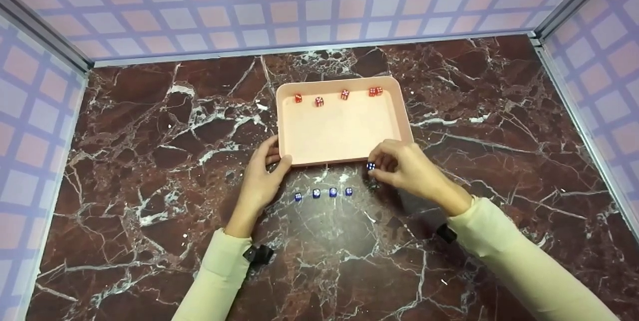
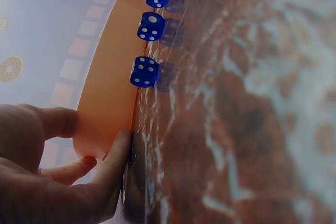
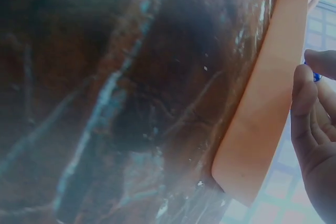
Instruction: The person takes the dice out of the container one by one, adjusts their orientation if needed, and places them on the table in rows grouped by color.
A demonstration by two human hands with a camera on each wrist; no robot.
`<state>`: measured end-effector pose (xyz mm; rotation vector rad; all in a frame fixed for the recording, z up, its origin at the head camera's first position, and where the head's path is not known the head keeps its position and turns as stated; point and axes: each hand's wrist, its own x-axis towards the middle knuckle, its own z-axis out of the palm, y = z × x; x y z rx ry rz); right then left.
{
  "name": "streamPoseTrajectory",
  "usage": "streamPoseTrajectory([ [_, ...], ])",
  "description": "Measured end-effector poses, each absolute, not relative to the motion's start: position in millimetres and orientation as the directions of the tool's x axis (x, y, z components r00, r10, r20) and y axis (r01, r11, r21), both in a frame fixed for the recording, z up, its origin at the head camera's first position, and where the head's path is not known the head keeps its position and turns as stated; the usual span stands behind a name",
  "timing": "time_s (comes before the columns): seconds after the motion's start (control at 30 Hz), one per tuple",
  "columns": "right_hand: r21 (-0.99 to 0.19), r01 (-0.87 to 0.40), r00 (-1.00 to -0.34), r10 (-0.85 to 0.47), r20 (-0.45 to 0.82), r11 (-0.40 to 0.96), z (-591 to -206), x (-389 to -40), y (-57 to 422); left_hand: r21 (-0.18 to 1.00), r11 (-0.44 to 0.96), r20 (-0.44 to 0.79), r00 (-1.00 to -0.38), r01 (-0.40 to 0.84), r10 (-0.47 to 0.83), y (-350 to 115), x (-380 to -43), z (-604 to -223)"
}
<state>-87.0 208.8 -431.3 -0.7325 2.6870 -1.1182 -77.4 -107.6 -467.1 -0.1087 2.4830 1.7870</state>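
Note:
My right hand pinches a blue die with white dots between thumb and fingertips. It is at the front right edge of a shallow peach tray; in the right wrist view the die shows only partly between the fingers. My left hand grips the tray's front left corner, thumb at the front and fingers along the left side. Several blue dice stand in a row on the table in front of the tray, the leftmost die nearest my left hand.
Several red dice lie along the far side inside the tray, among them a red die and another red die. The dark red marbled table is bounded by checkered panels, with a back wall panel beyond the tray.

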Motion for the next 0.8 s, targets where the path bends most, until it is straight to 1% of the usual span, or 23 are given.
streamPoseTrajectory([
  [0.2,-0.708,-0.378,-0.842,-0.540,-0.007,0.597,-439,-80,209,0.942,0.318,-0.111,-0.994,-0.109,-0.010,-107,-78,-467],
  [0.5,-0.665,-0.458,-0.789,-0.614,0.000,0.589,-455,-75,205,0.937,0.332,-0.111,-0.994,-0.108,-0.009,-108,-77,-466],
  [0.67,-0.654,-0.476,-0.779,-0.627,0.004,0.588,-459,-73,202,0.939,0.324,-0.115,-0.993,-0.114,-0.016,-108,-77,-467],
  [0.8,-0.655,-0.470,-0.785,-0.620,0.004,0.592,-461,-72,202,0.940,0.320,-0.119,-0.993,-0.118,-0.015,-107,-78,-467],
])
